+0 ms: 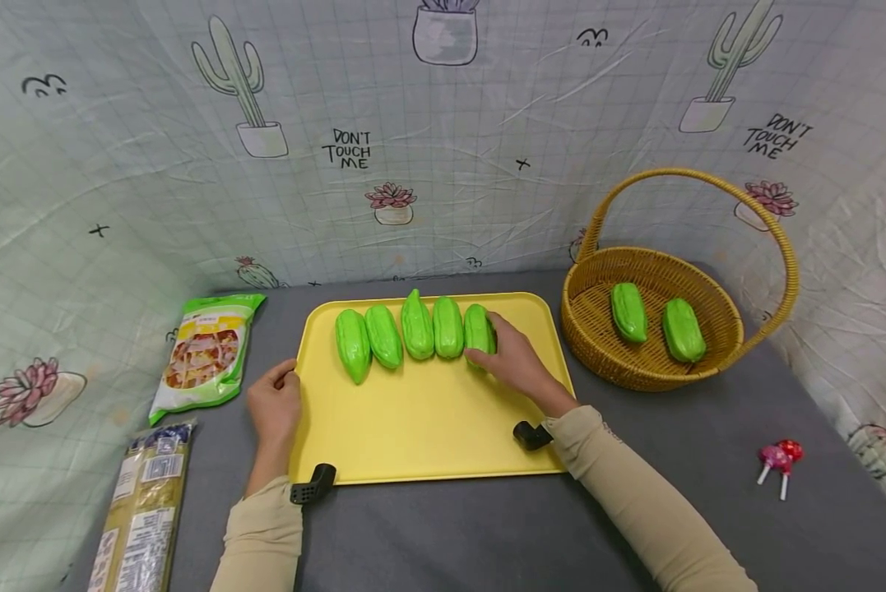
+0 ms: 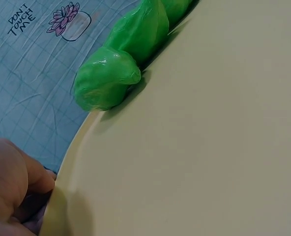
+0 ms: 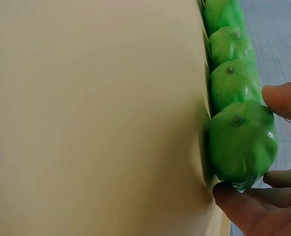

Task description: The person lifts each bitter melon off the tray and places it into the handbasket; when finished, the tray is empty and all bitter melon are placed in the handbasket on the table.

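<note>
On the yellow tray (image 1: 413,427), several glossy green ridged gourds (image 1: 353,345) lie side by side along the far edge. My right hand (image 1: 518,358) holds the rightmost gourd (image 3: 241,145) of that row, the thumb on one side and the fingers on the other; it sits against its neighbour. At the tray's left rim my left hand (image 1: 276,403) grips the edge with curled fingers. The left wrist view shows its thumb side at the rim (image 2: 69,152), with part of the fingers hidden.
Right of the tray stands a wicker basket (image 1: 613,370) with a tall handle and two green gourds (image 1: 684,330) inside. Two lollipops (image 1: 781,454) lie at the right. A green snack bag (image 1: 206,353) and a long clear-and-blue packet (image 1: 146,510) lie left. A printed cloth hangs behind.
</note>
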Available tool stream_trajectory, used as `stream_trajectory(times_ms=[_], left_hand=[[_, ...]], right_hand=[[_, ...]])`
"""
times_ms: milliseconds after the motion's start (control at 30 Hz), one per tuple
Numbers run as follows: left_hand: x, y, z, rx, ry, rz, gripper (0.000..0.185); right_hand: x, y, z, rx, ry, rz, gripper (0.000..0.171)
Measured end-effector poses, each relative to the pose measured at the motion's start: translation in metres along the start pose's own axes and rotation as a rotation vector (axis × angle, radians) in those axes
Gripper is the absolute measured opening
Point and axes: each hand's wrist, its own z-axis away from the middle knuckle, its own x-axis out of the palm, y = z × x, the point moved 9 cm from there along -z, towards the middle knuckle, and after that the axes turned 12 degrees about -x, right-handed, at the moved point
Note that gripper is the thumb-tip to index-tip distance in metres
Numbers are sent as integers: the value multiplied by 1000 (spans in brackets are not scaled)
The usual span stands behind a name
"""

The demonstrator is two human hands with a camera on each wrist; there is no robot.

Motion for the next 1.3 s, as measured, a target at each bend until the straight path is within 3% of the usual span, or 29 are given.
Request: stream_trajectory(times_ms=[567, 1067, 1300], left_hand=[[0, 0, 2, -21, 10, 8, 34], [0, 5, 1, 9, 14, -16, 34], [-1, 4, 3, 9, 6, -7, 34]], right_hand=[[-1, 0, 2, 6, 0, 9, 78], [-17, -12, 10, -51, 33, 47, 77], [-22, -18, 14, -47, 39, -13, 80]])
